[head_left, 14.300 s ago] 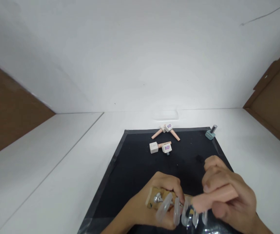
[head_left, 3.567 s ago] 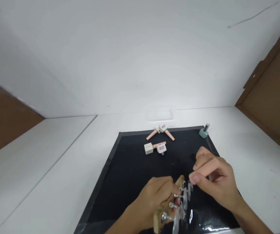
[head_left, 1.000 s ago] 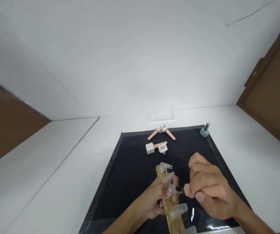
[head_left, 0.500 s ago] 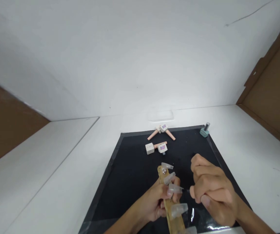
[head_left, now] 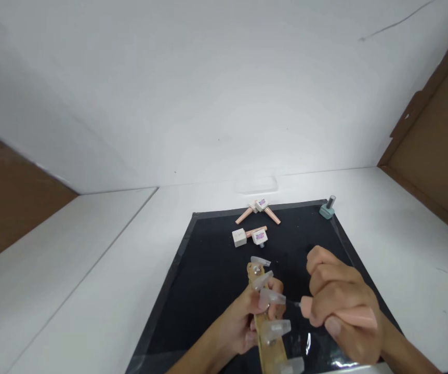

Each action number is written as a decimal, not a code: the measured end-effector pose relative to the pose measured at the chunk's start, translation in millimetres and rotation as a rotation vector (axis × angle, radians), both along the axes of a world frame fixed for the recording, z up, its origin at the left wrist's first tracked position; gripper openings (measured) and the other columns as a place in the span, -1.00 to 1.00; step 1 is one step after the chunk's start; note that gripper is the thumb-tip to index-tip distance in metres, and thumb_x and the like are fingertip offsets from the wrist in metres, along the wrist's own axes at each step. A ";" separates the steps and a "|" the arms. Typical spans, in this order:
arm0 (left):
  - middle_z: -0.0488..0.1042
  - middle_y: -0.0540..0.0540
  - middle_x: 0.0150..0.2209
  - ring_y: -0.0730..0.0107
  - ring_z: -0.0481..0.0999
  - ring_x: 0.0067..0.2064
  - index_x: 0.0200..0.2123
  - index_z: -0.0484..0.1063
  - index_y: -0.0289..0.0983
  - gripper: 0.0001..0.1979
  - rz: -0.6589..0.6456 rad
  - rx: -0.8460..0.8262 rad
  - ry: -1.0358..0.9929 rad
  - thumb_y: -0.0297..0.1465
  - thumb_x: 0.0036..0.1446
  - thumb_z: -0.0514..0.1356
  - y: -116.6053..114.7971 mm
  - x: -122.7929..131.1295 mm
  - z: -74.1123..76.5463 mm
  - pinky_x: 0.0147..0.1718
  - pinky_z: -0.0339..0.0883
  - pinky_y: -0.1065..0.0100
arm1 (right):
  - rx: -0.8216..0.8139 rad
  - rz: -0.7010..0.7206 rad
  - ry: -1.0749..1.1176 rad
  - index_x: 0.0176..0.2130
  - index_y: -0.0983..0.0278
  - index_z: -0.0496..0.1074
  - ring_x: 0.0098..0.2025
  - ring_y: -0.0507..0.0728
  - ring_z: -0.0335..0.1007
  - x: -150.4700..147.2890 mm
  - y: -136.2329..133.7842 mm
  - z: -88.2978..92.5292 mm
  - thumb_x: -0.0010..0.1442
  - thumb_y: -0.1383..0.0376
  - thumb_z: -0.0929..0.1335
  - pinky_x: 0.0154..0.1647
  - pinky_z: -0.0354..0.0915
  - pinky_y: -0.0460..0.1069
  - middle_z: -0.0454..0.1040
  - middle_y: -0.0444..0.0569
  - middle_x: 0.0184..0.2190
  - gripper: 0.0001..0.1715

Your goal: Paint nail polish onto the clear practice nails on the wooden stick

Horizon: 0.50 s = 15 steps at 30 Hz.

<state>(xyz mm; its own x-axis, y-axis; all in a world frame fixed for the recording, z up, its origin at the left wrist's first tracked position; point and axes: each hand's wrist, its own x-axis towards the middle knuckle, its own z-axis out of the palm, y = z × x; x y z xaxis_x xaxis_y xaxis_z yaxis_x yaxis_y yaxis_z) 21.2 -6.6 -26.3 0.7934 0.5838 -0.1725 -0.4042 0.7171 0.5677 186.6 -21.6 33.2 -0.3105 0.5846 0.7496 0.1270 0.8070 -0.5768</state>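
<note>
Reader: What occupies the foreground?
Author: A yellowish bar [head_left: 268, 356] with five visible clear tips [head_left: 276, 329] jutting from it. The left hand [head_left: 243, 318] clasps the bar, fingers curled around it, thumb beside the middle tip [head_left: 271, 297].
Reader: Which step is in hand?
Author: Judging by the pose, brush work on that middle tip. The right hand [head_left: 341, 298] pinches a pink handle [head_left: 358, 317] between thumb and curled fingers; its thin brush [head_left: 296, 304] points at the tip's outer end. Whether they touch cannot be told.
Reader: What does the next move call for?
Author: Seemingly, a steady bar and a brush aligned with the tip.
Reader: And beyond?
Author: On the black mat [head_left: 208, 270] lie white bottles [head_left: 239, 237], one showing a grey neck; near its far right corner stands a teal bottle [head_left: 327, 211]. Behind it sits a clear tray [head_left: 257, 184].
</note>
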 end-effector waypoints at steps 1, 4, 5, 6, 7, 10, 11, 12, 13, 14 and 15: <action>0.04 0.17 -0.78 0.78 -0.14 -0.77 -0.70 0.15 -0.31 -0.57 -0.004 -0.005 0.003 -0.20 -0.31 0.34 -0.3 0.5 0.3 -0.80 -0.36 0.56 | 0.005 0.016 0.003 -0.44 0.25 0.27 -0.56 -0.02 0.12 -0.3 0.5 -0.3 0.03 0.47 0.22 -0.43 0.16 -0.03 0.23 -0.21 -0.62 -0.86; 0.03 0.17 -0.80 0.76 -0.13 -0.77 -0.69 0.17 -0.31 -0.59 0.000 -0.017 0.007 -0.20 -0.31 0.34 -0.5 1.3 0.9 -0.80 -0.34 0.57 | 0.002 0.018 -0.046 -0.43 0.25 0.30 -0.54 -0.02 0.14 -0.2 1.0 -0.7 0.02 0.47 0.23 -0.41 0.17 -0.03 0.25 -0.20 -0.61 -0.86; 0.04 0.17 -0.80 0.75 -0.12 -0.77 -0.69 0.18 -0.31 -0.59 -0.002 -0.016 0.002 -0.21 -0.31 0.35 -0.3 1.1 0.8 -0.80 -0.33 0.57 | -0.001 0.000 -0.072 -0.45 0.25 0.30 -0.53 -0.01 0.14 0.1 0.8 -0.6 0.00 0.48 0.24 -0.41 0.17 -0.03 0.23 -0.19 -0.62 -0.85; 0.05 0.16 -0.79 0.75 -0.12 -0.77 -0.69 0.18 -0.31 -0.60 -0.002 -0.012 -0.010 -0.22 -0.31 0.35 -0.1 0.6 0.6 -0.80 -0.32 0.57 | -0.001 -0.017 -0.090 -0.47 0.25 0.28 -0.53 -0.01 0.13 0.4 0.6 -0.5 -0.01 0.49 0.23 -0.42 0.16 -0.04 0.22 -0.19 -0.62 -0.84; 0.06 0.16 -0.78 0.75 -0.12 -0.78 -0.69 0.18 -0.31 -0.60 -0.003 -0.007 -0.025 -0.22 -0.31 0.35 0.2 0.0 0.3 -0.81 -0.33 0.56 | 0.000 -0.030 -0.093 -0.48 0.25 0.27 -0.54 -0.01 0.12 0.7 0.3 -0.4 -0.01 0.50 0.23 -0.43 0.16 -0.04 0.21 -0.20 -0.63 -0.84; 0.07 0.16 -0.77 0.77 -0.14 -0.79 -0.69 0.18 -0.31 -0.59 -0.011 -0.005 -0.044 -0.21 -0.30 0.35 0.3 -1.4 -0.2 -0.82 -0.37 0.55 | 0.000 -0.019 -0.024 -0.47 0.25 0.27 -0.55 -0.02 0.11 0.7 0.2 -0.5 0.07 0.46 0.22 -0.43 0.15 -0.04 0.21 -0.21 -0.63 -0.85; 0.08 0.16 -0.77 0.77 -0.15 -0.79 -0.69 0.18 -0.31 -0.59 -0.009 -0.012 -0.038 -0.21 -0.30 0.35 0.0 -1.4 -0.3 -0.82 -0.38 0.54 | 0.001 -0.001 0.003 -0.45 0.25 0.28 -0.55 -0.03 0.13 0.5 0.5 -0.8 0.12 0.43 0.22 -0.42 0.16 -0.04 0.22 -0.21 -0.62 -0.86; 0.09 0.15 -0.77 0.77 -0.15 -0.78 -0.68 0.19 -0.31 -0.59 -0.007 -0.020 -0.024 -0.21 -0.30 0.36 -0.4 -1.0 -0.4 -0.81 -0.39 0.54 | 0.005 0.015 0.018 -0.43 0.26 0.30 -0.54 -0.03 0.14 0.4 0.9 -1.0 0.17 0.38 0.22 -0.41 0.17 -0.04 0.24 -0.20 -0.61 -0.85; 0.10 0.15 -0.76 0.77 -0.15 -0.78 -0.68 0.20 -0.32 -0.59 -0.008 -0.028 -0.007 -0.21 -0.31 0.36 -0.9 -0.5 -0.8 -0.81 -0.40 0.54 | 0.005 0.029 0.018 -0.41 0.26 0.32 -0.53 -0.03 0.17 0.4 1.5 -1.3 0.22 0.33 0.21 -0.40 0.18 -0.04 0.26 -0.20 -0.60 -0.82; 0.11 0.15 -0.76 0.78 -0.16 -0.78 -0.66 0.21 -0.32 -0.60 -0.007 -0.036 0.007 -0.21 -0.33 0.37 -1.4 0.2 -1.4 -0.80 -0.40 0.55 | 0.008 0.044 0.008 -0.39 0.26 0.33 -0.52 -0.03 0.19 0.4 2.0 -1.6 0.26 0.28 0.20 -0.38 0.19 -0.04 0.27 -0.19 -0.58 -0.77; 0.11 0.16 -0.77 0.78 -0.17 -0.77 -0.65 0.22 -0.31 -0.60 -0.007 -0.044 0.021 -0.22 -0.34 0.37 -2.0 1.0 -2.4 -0.79 -0.40 0.55 | 0.011 0.054 -0.009 -0.38 0.27 0.34 -0.51 -0.03 0.21 0.6 2.5 -1.8 0.29 0.25 0.18 -0.37 0.20 -0.04 0.29 -0.18 -0.57 -0.74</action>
<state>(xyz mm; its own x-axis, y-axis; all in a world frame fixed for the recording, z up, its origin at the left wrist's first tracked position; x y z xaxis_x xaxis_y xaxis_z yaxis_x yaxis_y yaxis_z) 22.2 -8.6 -28.6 0.7932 0.5697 -0.2151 -0.3872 0.7445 0.5439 187.2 -19.1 31.4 -0.3480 0.5583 0.7531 0.0884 0.8193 -0.5666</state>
